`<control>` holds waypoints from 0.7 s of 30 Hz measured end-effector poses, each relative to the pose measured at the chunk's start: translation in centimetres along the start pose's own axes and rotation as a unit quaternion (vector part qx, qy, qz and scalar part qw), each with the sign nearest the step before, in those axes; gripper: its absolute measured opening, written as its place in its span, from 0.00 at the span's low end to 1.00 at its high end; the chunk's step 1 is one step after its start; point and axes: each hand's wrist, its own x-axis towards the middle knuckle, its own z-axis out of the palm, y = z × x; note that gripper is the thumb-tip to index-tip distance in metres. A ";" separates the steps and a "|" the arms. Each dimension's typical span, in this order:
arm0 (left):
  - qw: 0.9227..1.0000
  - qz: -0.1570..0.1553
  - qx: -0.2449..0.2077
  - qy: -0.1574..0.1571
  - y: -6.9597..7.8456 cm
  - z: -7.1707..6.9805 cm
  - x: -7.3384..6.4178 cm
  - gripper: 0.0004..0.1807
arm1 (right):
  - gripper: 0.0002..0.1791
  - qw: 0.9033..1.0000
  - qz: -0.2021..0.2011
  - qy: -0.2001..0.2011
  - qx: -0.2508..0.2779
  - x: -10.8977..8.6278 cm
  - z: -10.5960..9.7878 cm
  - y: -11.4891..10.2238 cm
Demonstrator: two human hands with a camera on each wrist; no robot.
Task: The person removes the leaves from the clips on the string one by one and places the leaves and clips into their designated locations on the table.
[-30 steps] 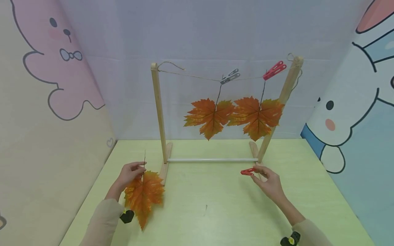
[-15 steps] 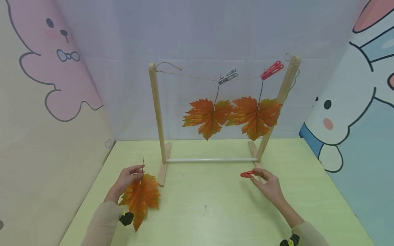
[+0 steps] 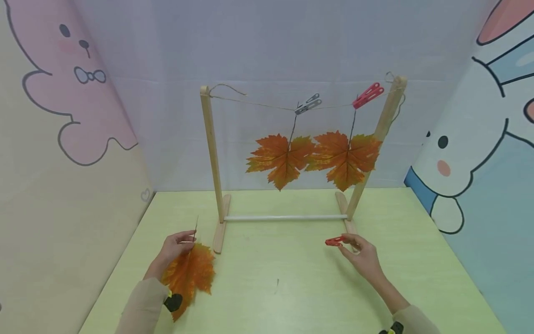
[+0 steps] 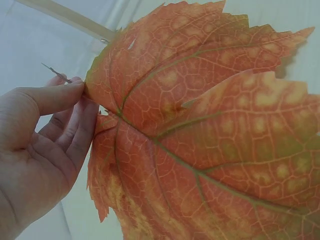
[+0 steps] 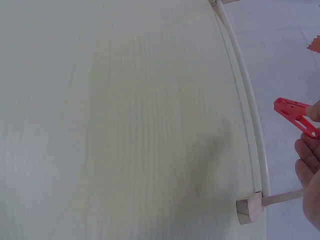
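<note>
My left hand (image 3: 174,250) pinches the thin stem of an orange maple leaf (image 3: 196,271), just left of the stand's left foot. In the left wrist view the leaf (image 4: 200,135) fills most of the picture, and the stem's end pokes out past the thumb of the hand (image 4: 45,130). Over by the stand's right foot, my right hand (image 3: 364,257) holds a red clothespin (image 3: 334,241) between thumb and fingers. That clothespin (image 5: 295,115) shows at the right edge of the right wrist view, its tip pointing away from the hand (image 5: 311,165).
A wooden stand (image 3: 213,157) carries a sagging string (image 3: 258,103). On it, a grey clothespin (image 3: 308,104) and a red clothespin (image 3: 368,95) hold two maple leaves, one left (image 3: 281,160) and one right (image 3: 346,160). A white rod (image 3: 285,217) joins the stand's feet above the table (image 3: 267,306).
My left hand has lowered a little with the leaf, which now hangs further toward the forearm. The right hand has sunk slightly with its clothespin. The whole scene has shifted slightly left in the head view.
</note>
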 end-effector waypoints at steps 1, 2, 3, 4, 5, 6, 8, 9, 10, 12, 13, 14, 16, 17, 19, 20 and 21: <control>1.000 0.000 0.001 0.003 -0.1 0.1 0.0 0.24 | 0.15 1.000 -0.001 0.001 0.002 -0.1 0.0 0.1; 1.000 0.001 0.004 0.004 -0.3 0.2 0.1 0.23 | 0.15 1.000 -0.002 0.002 0.007 -0.2 0.0 0.2; 1.000 0.002 0.009 0.005 -0.5 0.3 0.1 0.23 | 0.15 1.000 -0.003 0.005 0.011 -0.2 0.1 0.3; 1.000 0.003 0.011 0.006 -0.6 0.5 0.1 0.23 | 0.14 1.000 -0.002 0.006 0.015 -0.3 0.1 0.4; 1.000 0.000 0.012 0.010 -0.8 0.6 0.2 0.23 | 0.14 1.000 -0.001 0.008 0.020 -0.4 0.1 0.6; 1.000 -0.004 0.012 0.014 -0.9 0.7 0.1 0.23 | 0.14 1.000 -0.001 0.008 0.022 -0.4 0.2 0.7; 1.000 -0.008 0.018 0.019 -1.0 0.8 0.1 0.22 | 0.14 1.000 -0.001 0.010 0.023 -0.6 0.3 1.0; 0.999 -0.009 0.023 0.020 -1.1 0.9 0.1 0.22 | 0.14 1.000 -0.002 0.010 0.023 -0.6 0.3 1.0; 0.999 -0.012 0.025 0.023 -1.1 0.9 0.0 0.21 | 0.14 1.000 -0.001 0.009 0.024 -0.7 0.3 1.1; 0.999 -0.016 0.031 0.025 -1.1 1.0 -0.1 0.21 | 0.15 1.000 -0.001 0.008 0.024 -0.8 0.4 1.3; 0.999 -0.017 0.036 0.026 -1.2 1.1 -0.1 0.20 | 0.15 1.000 0.001 0.008 0.026 -0.8 0.4 1.3; 0.999 -0.019 0.040 0.027 -1.2 1.1 -0.2 0.20 | 0.15 1.000 0.002 0.008 0.026 -0.8 0.5 1.4; 0.998 -0.023 0.046 0.028 -1.3 1.2 -0.2 0.20 | 0.15 1.000 0.004 0.008 0.029 -0.8 0.5 1.5; 0.998 -0.024 0.049 0.029 -1.4 1.3 -0.2 0.20 | 0.14 1.000 0.003 0.009 0.030 -0.8 0.5 1.5; 0.998 -0.023 0.056 0.029 -1.6 1.4 -0.2 0.19 | 0.14 1.000 0.003 0.010 0.028 -0.9 0.5 1.6; 0.998 -0.023 0.058 0.028 -1.7 1.5 -0.2 0.19 | 0.14 1.000 0.002 0.010 0.026 -0.9 0.4 1.6; 0.997 -0.022 0.064 0.027 -1.7 1.5 -0.2 0.19 | 0.14 1.000 0.002 0.011 0.024 -0.9 0.4 1.6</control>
